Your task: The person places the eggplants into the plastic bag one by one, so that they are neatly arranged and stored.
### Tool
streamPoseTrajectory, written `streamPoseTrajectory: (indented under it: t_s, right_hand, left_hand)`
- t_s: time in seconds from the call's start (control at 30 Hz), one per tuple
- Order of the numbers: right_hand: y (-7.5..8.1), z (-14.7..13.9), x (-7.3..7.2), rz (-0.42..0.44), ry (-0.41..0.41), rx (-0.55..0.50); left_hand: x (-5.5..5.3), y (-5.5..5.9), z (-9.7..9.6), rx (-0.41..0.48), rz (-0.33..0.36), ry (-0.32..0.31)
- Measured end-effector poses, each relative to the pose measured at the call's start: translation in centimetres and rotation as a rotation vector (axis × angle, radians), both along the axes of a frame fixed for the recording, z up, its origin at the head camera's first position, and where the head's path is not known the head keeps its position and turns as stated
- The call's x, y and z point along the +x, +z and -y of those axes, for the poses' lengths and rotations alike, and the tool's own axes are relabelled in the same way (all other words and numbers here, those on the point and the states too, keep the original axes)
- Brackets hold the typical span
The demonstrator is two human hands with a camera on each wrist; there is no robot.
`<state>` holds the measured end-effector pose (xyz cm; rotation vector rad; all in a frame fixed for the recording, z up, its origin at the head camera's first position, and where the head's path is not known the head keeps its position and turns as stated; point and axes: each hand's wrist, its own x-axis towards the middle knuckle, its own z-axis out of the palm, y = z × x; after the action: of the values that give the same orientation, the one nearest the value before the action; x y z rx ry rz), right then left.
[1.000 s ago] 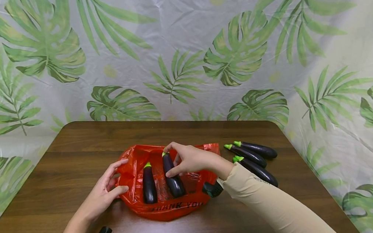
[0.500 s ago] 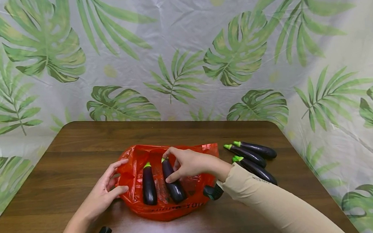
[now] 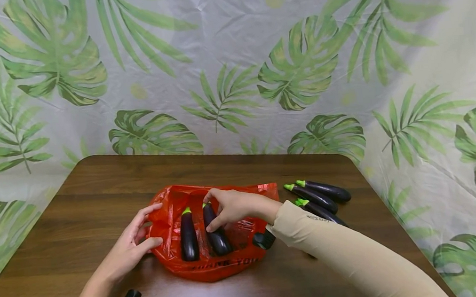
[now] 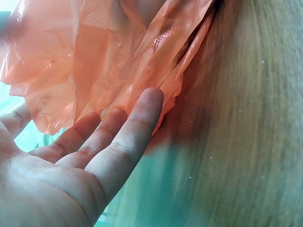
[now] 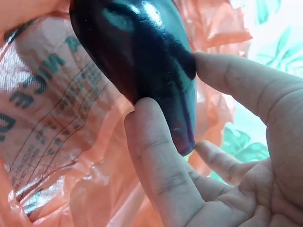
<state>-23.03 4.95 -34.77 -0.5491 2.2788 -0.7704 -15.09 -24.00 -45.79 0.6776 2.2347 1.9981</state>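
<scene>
A red plastic bag with black lettering lies spread on the table, its mouth wide. Inside it on the left rests a dark purple eggplant with a green cap. Just to its right, my right hand grips a second eggplant between thumb and fingers, over the bag's inner side. The right wrist view shows that glossy eggplant with fingertips on both flanks. My left hand is at the bag's left edge, and in the left wrist view its extended fingers lie against the crinkled plastic.
Right of the bag, several more eggplants lie side by side on the brown wooden table; my right sleeve partly covers the nearest one. A leaf-patterned curtain hangs behind the table's far edge.
My right hand and the eggplant it grips have shifted slightly left, toward the other eggplant in the bag. The right sleeve now hides more of the nearest loose eggplant. My left hand stays put.
</scene>
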Motion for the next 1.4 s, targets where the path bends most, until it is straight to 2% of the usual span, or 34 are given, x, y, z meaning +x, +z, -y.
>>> streamPoseTrajectory:
  t_s: [0.23,0.63,1.4]
  right_hand:
    - [-0.3,0.6,-0.6,0.048,-0.03,0.008]
    - [-1.4,2.0,-1.1,0.026,-0.031,0.025]
    - [-3.1,3.4,-1.6,0.045,-0.044,0.046]
  left_hand:
    - [-0.1,-0.1,0.0,-0.001,-0.006,-0.004]
    - [0.0,-0.1,0.1,-0.006,-0.007,0.009]
    - [0.0,0.1,0.0,-0.036,-0.005,0.03]
